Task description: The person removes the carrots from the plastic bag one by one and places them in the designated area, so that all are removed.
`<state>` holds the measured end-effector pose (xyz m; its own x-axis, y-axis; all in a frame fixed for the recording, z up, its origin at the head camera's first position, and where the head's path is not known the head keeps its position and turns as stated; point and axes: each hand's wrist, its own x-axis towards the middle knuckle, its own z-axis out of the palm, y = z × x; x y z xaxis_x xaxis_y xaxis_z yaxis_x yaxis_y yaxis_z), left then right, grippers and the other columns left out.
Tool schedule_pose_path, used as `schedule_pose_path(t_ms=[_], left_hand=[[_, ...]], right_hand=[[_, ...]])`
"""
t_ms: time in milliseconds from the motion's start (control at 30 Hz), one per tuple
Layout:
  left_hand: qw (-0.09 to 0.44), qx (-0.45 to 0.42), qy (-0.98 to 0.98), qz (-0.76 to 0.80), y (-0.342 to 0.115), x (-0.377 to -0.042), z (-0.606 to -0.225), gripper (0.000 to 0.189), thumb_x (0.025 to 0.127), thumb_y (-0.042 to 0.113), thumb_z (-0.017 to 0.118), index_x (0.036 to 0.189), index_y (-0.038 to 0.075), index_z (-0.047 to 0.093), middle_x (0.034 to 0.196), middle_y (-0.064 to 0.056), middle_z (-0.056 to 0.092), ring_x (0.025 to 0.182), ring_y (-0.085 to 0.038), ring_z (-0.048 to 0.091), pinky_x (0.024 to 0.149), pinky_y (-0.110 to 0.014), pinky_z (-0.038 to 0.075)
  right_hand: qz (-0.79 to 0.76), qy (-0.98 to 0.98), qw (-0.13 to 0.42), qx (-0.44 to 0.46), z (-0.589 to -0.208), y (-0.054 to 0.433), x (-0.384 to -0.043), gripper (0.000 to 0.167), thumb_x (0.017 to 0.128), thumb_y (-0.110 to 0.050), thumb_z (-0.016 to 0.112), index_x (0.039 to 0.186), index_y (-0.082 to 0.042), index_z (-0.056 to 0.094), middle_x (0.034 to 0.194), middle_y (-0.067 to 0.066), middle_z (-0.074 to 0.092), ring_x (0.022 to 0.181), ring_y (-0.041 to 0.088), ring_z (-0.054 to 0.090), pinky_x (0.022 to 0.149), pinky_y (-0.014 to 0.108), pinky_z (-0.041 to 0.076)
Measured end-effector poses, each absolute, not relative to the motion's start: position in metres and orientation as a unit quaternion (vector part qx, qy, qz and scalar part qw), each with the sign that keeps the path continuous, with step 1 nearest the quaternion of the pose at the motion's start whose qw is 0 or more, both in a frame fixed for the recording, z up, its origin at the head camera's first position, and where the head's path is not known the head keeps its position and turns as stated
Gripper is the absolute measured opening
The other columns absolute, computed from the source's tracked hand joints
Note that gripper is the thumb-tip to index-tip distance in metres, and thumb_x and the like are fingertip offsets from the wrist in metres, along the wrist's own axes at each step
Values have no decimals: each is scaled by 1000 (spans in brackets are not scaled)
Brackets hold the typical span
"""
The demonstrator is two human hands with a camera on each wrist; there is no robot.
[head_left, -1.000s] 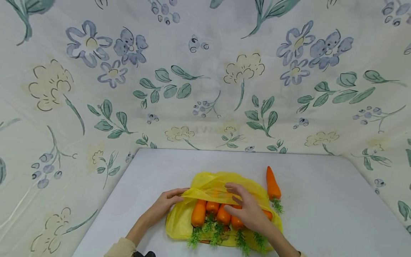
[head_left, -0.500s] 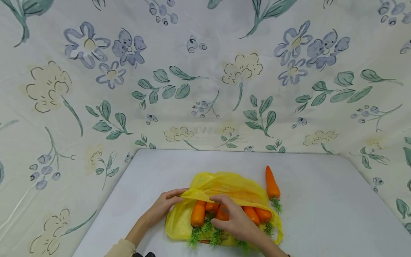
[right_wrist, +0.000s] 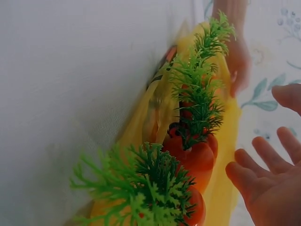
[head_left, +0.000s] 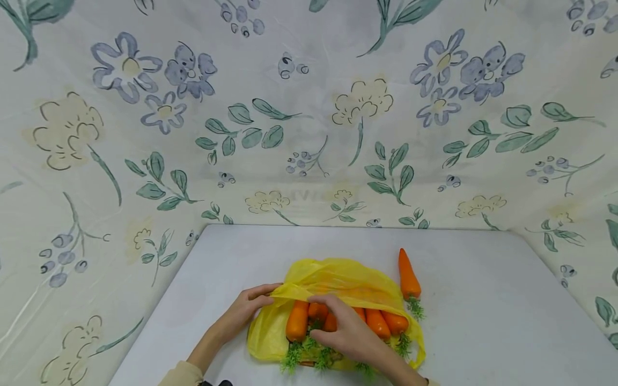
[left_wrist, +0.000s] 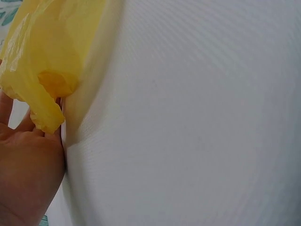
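Head view shows us the left hand (head_left: 247, 306) pinching the yellow bag (head_left: 347, 281) at ten o'clock, the right hand (head_left: 348, 332), fingers apart, over bagged carrots (head_left: 296, 320) that could spill toward six o'clock if that pinch slips.

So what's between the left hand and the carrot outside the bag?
The yellow bag, carrots at its mouth, and the right hand over them, in the head view.

From above, the head view faces forward and down toward the far edge of the flat white tabletop (head_left: 483, 300); both wrist views, turned sideways and low over it, share the crinkled yellow plastic bag (head_left: 333, 273) close up
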<state>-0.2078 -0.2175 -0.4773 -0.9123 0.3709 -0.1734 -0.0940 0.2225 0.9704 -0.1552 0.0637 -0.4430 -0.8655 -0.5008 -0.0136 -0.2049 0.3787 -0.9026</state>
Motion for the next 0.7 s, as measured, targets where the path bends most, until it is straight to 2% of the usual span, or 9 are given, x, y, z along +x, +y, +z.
schedule_pose_path(t_ms=[167, 367, 467, 700], left_hand=[[188, 94, 761, 614, -218, -208, -477, 46, 100, 27, 55, 142, 9, 54, 152, -13, 45, 144, -34, 31, 119, -54, 21], [185, 91, 761, 615, -218, -208, -477, 45, 100, 27, 55, 142, 10, 55, 152, -12, 45, 144, -33, 31, 119, -55, 20], [183, 91, 762, 614, -219, -208, -478, 45, 100, 26, 55, 142, 10, 55, 151, -12, 46, 144, -33, 32, 119, -55, 20], [183, 88, 763, 613, -218, -208, -477, 46, 100, 27, 54, 142, 8, 54, 150, -13, 47, 143, -32, 34, 119, -54, 21]], right_hand=[[-505, 819, 149, -229, -443, 60, -158, 53, 91, -26, 71, 140, -19, 52, 141, 1, 53, 131, 27, 49, 103, 52, 44], [-456, 837, 147, -262, -450, 54, -165, 50, 91, -28, 71, 137, -20, 54, 138, -3, 53, 127, 21, 51, 102, 44, 47], [-434, 846, 132, -281, -453, 51, -167, 46, 91, -28, 72, 134, -22, 56, 137, -5, 53, 125, 19, 52, 102, 40, 48], [-426, 849, 79, -302, -455, 47, -168, 40, 91, -19, 71, 129, -22, 59, 141, 1, 52, 127, 20, 53, 101, 39, 50]])
